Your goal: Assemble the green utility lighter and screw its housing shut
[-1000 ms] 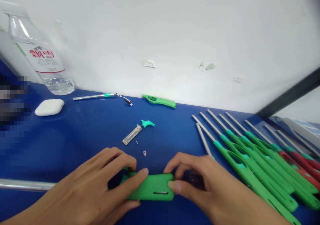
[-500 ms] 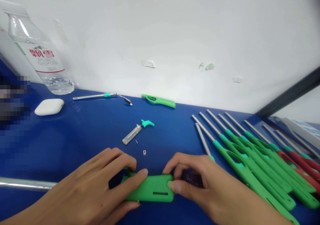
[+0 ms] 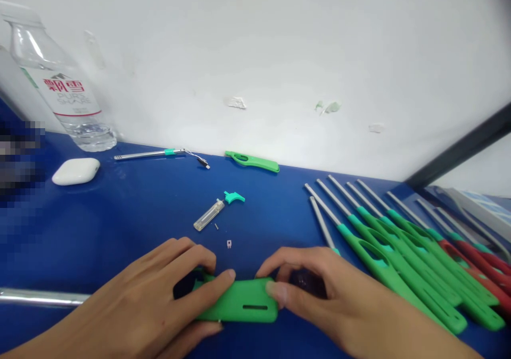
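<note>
Both hands grip a long-nosed green lighter (image 3: 239, 300), its slotted handle end toward the right. My left hand (image 3: 159, 290) wraps the handle's middle, thumb and fingers on its near and far sides. My right hand (image 3: 307, 290) pinches the handle's right end between thumb and fingers. A silver tube (image 3: 43, 297) comes out to the left from behind my left wrist, in line with the lighter; the join is hidden. Just beyond the hands lie a small pale clip (image 3: 229, 244), a tiny pin (image 3: 216, 226), a clear fuel tank (image 3: 208, 215) and a turquoise trigger (image 3: 235, 197).
Several green lighters (image 3: 411, 274) and red ones (image 3: 475, 266) lie in a row at right. By the wall are a green handle shell (image 3: 255, 161), a metal tube with wires (image 3: 147, 155), a white earbud case (image 3: 76, 171) and a water bottle (image 3: 64, 88). A dark bar (image 3: 459, 146) slants at right.
The view has shifted very slightly. Both hands keep the same hold on the green lighter; the right fingers have moved a little left along its end.
</note>
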The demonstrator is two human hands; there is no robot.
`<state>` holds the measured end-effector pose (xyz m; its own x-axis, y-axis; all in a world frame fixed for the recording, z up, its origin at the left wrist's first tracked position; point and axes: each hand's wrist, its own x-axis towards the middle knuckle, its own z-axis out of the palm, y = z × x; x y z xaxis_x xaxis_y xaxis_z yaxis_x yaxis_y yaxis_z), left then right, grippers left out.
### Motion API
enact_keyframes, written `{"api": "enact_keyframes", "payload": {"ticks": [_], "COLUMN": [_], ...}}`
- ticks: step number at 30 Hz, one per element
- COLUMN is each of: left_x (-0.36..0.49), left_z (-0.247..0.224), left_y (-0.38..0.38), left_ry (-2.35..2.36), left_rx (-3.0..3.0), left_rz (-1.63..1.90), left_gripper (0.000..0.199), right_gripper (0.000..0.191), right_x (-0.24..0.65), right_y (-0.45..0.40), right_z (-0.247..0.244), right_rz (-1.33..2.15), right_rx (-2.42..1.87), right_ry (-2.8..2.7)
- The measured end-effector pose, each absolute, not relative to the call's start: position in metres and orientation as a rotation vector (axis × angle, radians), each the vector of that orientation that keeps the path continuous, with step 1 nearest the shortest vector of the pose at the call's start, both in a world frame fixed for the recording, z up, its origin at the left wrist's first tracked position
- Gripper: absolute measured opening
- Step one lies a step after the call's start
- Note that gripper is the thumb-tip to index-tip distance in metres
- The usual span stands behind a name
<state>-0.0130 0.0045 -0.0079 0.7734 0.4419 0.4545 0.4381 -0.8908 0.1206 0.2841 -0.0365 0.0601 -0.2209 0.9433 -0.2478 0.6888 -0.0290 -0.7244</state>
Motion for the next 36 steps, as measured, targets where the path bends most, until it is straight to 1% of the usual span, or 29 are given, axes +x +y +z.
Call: {"api": "enact_keyframes", "payload": {"ticks": [3,5,14,17,22,26,29,32,33,36], "left_x": [-0.015,-0.015,-0.007,-0.007,-0.01,-0.013,-0.013,-0.012,-0.012,-0.013], "left_z": [-0.011,-0.012,-0.009,-0.009,-0.01,-0.012,-0.014,-0.015,-0.014,-0.013], "left_y": [0.003,0.003,0.005,0.004,0.005,0.006,0.007,0.006,0.006,0.006], "left_ry": [0.74,0.76,0.686,0.719,0.69,0.708,0.707,0.724,0.735,0.74], "left_rx": [2.971,2.97,2.944,2.943,2.983,2.992,2.99,2.972,2.967,2.962], "left_rz": [0.767,0.763,0.877,0.87,0.835,0.829,0.813,0.783,0.781,0.792], "left_gripper": [0.035,0.036,0.035,0.035,0.04,0.038,0.039,0.041,0.04,0.036], "right_gripper": [0.03,0.03,0.007,0.005,0.011,0.017,0.016,0.01,0.011,0.029], "right_x": [0.283,0.281,0.276,0.275,0.274,0.275,0.275,0.275,0.276,0.284], "right_y": [-0.036,-0.034,-0.029,-0.03,-0.031,-0.031,-0.03,-0.029,-0.03,-0.033], "right_z": [0.063,0.064,0.055,0.052,0.049,0.046,0.046,0.05,0.053,0.065], "right_rz": [1.14,1.166,1.3,1.337,1.322,1.31,1.339,1.358,1.34,1.148], "right_rx": [-1.713,-1.712,-1.723,-1.746,-1.79,-1.815,-1.788,-1.791,-1.784,-1.729], "right_ry": [-1.914,-1.912,-1.83,-1.805,-1.792,-1.769,-1.757,-1.772,-1.788,-1.807]}}
